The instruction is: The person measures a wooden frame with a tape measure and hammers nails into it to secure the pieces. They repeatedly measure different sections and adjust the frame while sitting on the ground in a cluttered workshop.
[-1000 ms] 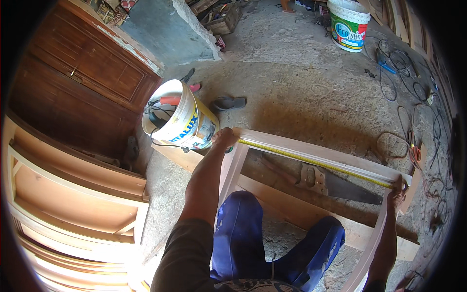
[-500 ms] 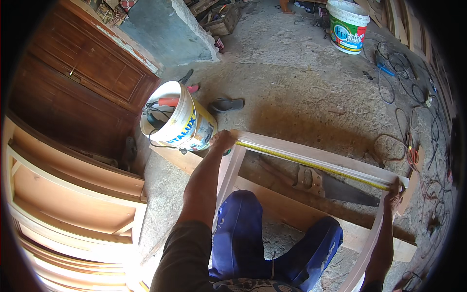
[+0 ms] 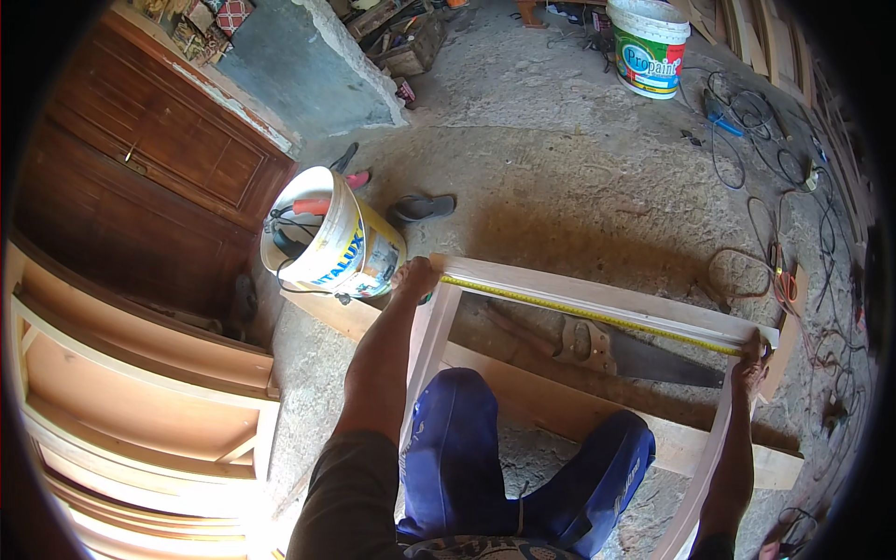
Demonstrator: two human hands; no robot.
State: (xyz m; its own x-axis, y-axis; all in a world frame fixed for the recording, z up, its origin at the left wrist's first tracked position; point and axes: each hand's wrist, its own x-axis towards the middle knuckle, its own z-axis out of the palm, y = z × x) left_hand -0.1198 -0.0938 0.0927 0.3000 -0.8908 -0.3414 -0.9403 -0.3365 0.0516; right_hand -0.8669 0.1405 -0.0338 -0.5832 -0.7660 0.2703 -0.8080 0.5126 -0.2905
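Yellow tape measure [image 3: 597,313] stretched full along wooden frame [image 3: 611,297] rail, pinned by left hand [image 3: 415,277] and right hand [image 3: 751,359] (measuring apparently mid-way; handsaw [image 3: 621,347] untouched on floor).

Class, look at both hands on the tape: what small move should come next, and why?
Probably read the yellow tape measure at the right hand: the left hand pins its other end at the wooden frame corner, and it lies stretched along the top rail.

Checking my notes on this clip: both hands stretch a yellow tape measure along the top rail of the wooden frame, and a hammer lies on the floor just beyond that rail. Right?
Not a hammer: the head view shows a handsaw there. The left hand and right hand do stretch the yellow tape measure along the frame's top rail.
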